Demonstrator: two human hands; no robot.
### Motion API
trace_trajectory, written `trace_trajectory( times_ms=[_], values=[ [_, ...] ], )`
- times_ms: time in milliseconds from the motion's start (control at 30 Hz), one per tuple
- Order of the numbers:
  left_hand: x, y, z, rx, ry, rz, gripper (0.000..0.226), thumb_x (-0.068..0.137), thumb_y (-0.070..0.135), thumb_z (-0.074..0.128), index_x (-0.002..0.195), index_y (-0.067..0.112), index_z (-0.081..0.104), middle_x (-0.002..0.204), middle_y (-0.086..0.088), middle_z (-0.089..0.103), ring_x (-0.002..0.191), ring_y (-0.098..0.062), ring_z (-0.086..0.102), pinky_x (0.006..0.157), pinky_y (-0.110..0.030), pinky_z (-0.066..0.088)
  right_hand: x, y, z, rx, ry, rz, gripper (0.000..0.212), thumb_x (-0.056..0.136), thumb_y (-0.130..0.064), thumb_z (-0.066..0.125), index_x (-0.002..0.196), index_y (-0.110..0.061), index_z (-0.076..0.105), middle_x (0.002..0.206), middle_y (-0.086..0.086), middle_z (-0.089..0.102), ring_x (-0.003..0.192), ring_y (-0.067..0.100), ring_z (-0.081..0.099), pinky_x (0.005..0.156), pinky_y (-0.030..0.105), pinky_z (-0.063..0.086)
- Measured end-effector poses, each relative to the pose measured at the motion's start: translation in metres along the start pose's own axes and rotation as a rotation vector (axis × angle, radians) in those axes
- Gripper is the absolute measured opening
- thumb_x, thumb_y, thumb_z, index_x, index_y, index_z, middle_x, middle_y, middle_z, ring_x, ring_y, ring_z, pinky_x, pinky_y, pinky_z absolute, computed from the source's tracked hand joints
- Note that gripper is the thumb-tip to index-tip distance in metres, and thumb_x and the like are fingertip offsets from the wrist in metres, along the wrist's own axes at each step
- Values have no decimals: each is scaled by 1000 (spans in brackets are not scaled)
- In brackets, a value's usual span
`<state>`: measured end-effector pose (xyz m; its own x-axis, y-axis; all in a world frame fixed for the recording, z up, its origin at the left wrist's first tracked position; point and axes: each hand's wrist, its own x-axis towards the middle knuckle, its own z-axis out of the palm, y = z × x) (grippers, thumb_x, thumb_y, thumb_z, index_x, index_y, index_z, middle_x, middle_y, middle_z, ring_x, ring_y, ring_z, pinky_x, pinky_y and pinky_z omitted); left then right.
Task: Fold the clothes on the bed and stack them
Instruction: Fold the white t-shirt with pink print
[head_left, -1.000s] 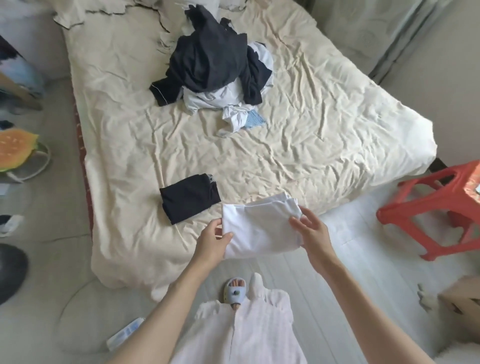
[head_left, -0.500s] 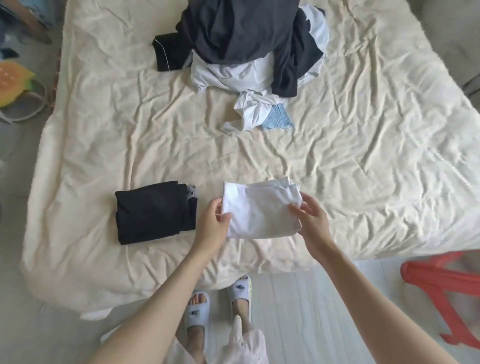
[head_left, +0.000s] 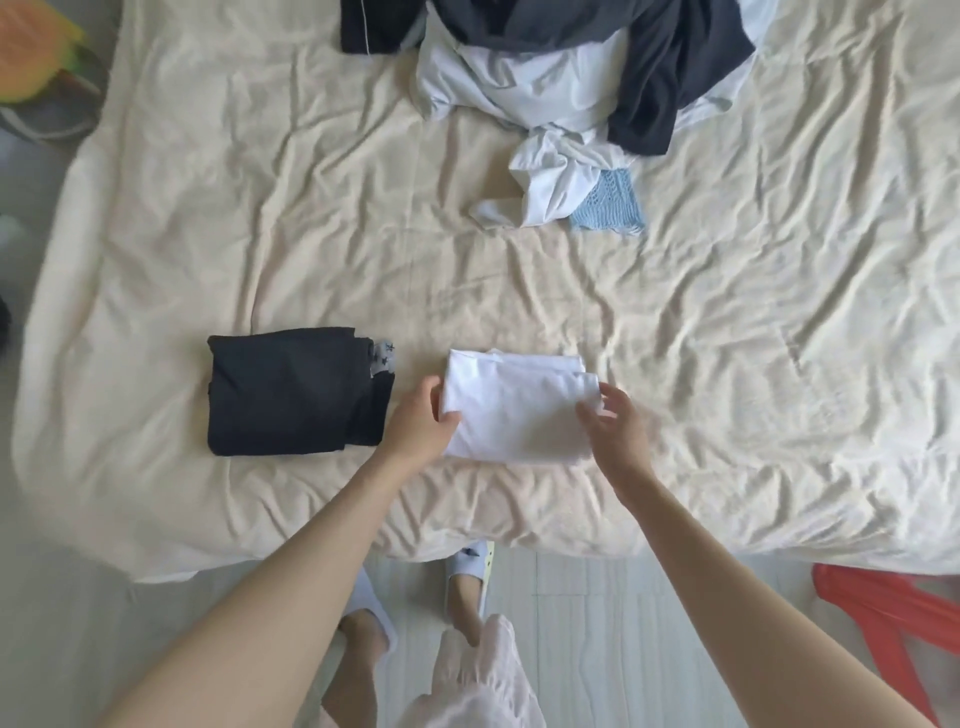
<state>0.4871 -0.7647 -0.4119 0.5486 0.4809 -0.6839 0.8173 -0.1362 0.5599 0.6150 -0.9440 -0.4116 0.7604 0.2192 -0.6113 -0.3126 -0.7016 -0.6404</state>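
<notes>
Now the person stands closer to the bed (head_left: 156, 270) than a second ago, and the white folded garment (head_left: 514, 410), which was held over the bed's edge before, is down on the sheet near the front edge. The left hand (head_left: 418, 423) pinches its left border, thumb on top, so this grip is narrow and holds the cloth. The right hand (head_left: 615, 423) is at the right border with fingers bent around the corner; it seems to hold the cloth lightly too, though I cannot say how firmly.

At nine o'clock from the white piece, just beside it and not touching, lies the black folded garment (head_left: 293, 389). At twelve o'clock, well apart, the pile of unfolded clothes (head_left: 561, 78) waits, dark and pale pieces mixed, with a small blue knit piece (head_left: 608, 205) at its near side.

In my judgement the fold of the white piece is finished and it is being set down. The two folded pieces are side by side, not yet stacked, so the white one probably should go on the black one. Most of the work remains in the pile.
</notes>
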Motion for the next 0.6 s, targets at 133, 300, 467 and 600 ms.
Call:
trace_trajectory(
  times_ms=[133,300,467,600],
  values=[
    [-46,14,-36,235,83,204,56,96,25,50,146,13,29,147,-6,33,134,-21,36,105,-32,34,-41,-46,-8,-372,-13,-324,52,94,-25,57,141,-10,41,142,11,44,129,27,43,107,39,34],
    [-120,12,-85,236,296,319,51,95,19,51,143,8,36,145,-9,36,132,-26,37,104,-39,38,-107,-105,5,-656,-34,-589,55,94,-37,54,144,-18,38,151,7,34,138,25,32,114,41,21],
    [-180,-18,-133,217,455,250,52,95,22,52,144,10,36,148,-11,34,136,-25,34,105,-34,34,-168,-158,56,-744,-195,-850,55,95,-39,52,144,-20,38,153,6,30,141,25,26,116,42,16],
    [-224,-57,-191,262,623,230,50,90,18,61,137,6,47,142,-16,44,133,-34,38,105,-46,38,-219,-205,115,-790,-239,-1075,55,91,-36,59,140,-14,46,148,12,38,137,32,35,113,49,22]
  ],
)
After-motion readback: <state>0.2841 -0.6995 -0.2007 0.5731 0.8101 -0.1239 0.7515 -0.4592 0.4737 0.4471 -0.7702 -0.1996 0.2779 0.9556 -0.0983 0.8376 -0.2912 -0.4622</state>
